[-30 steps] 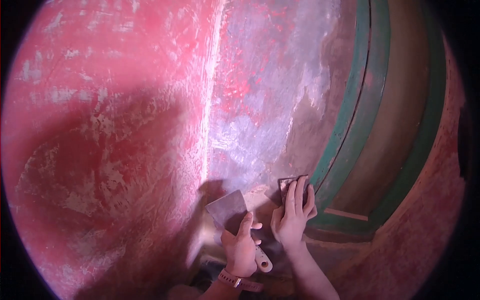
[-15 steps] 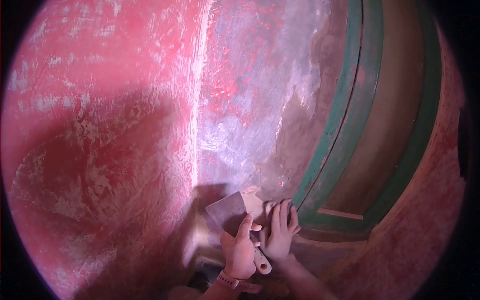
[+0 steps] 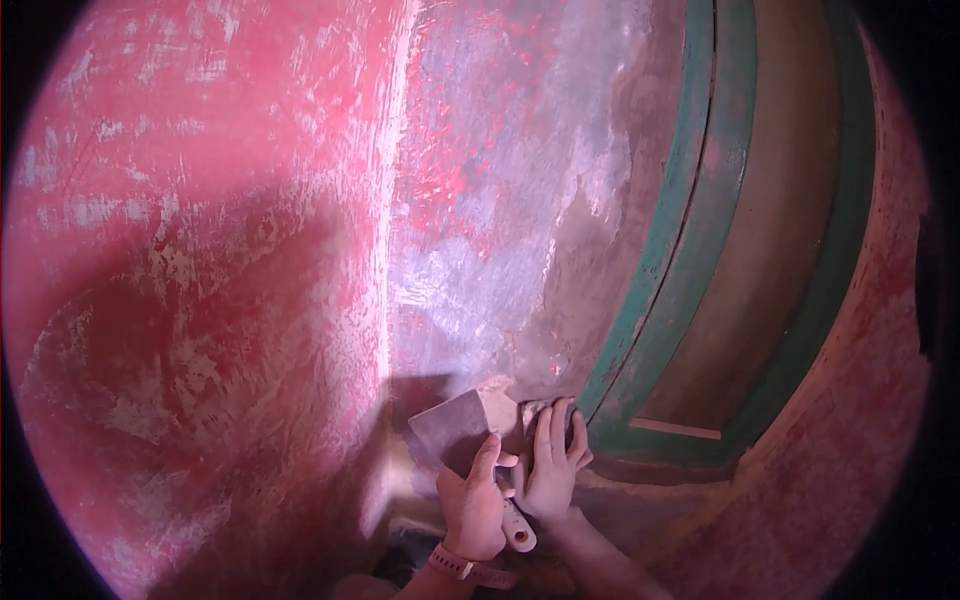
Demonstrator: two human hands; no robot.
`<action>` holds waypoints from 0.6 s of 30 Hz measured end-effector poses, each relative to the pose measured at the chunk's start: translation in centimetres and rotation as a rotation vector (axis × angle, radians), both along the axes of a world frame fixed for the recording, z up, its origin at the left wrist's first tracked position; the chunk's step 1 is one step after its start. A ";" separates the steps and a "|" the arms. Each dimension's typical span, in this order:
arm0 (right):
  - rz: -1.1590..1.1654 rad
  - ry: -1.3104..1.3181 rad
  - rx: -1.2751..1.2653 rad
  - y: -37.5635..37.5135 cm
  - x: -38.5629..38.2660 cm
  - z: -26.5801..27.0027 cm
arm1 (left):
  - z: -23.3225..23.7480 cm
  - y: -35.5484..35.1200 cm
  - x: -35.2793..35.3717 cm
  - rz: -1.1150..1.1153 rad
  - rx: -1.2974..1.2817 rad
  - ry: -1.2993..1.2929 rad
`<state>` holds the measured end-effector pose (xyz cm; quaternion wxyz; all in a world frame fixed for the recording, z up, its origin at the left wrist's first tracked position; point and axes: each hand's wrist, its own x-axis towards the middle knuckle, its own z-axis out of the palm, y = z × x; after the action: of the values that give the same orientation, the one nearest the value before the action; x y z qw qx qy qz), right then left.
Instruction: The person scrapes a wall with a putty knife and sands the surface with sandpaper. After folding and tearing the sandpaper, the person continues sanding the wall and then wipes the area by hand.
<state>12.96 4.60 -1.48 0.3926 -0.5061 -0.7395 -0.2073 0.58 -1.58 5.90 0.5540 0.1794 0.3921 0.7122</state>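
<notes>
My left hand [image 3: 472,508], with a watch strap on its wrist, is closed round a wide-bladed putty knife [image 3: 450,430]. The blade points up and left near the wall corner, and the pale handle [image 3: 518,532] with its hole sticks out below my palm. Just to the right, my right hand [image 3: 550,475] is curled over a small dark block [image 3: 534,410], pressed near the wall's foot. Most of the block is hidden under my fingers. A pale patch [image 3: 497,402] shows between blade and block.
A red wall [image 3: 220,150] with scraped streaks meets a grey-purple wall [image 3: 500,180] at a bright corner. To the right stands a green-framed door [image 3: 690,250]. Shadow covers the lower left wall.
The view has shifted slightly, so the walls and door sit a little further left. My right hand's fingers have moved over the dark block, which shows more. My left hand keeps its grip.
</notes>
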 end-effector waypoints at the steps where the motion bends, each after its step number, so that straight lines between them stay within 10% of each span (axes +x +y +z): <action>1: 0.055 0.067 0.036 0.2 -0.2 1.5 | 0.0 0.0 -0.1 0.015 0.005 0.005; 18: 0.018 0.041 0.081 0.9 0.2 5.1 | 0.0 0.0 -0.6 0.023 -0.005 -0.002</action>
<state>13.15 5.51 3.64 0.4299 -0.4873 -0.7266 -0.2231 0.00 -1.60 5.93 0.5468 0.1728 0.3951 0.7177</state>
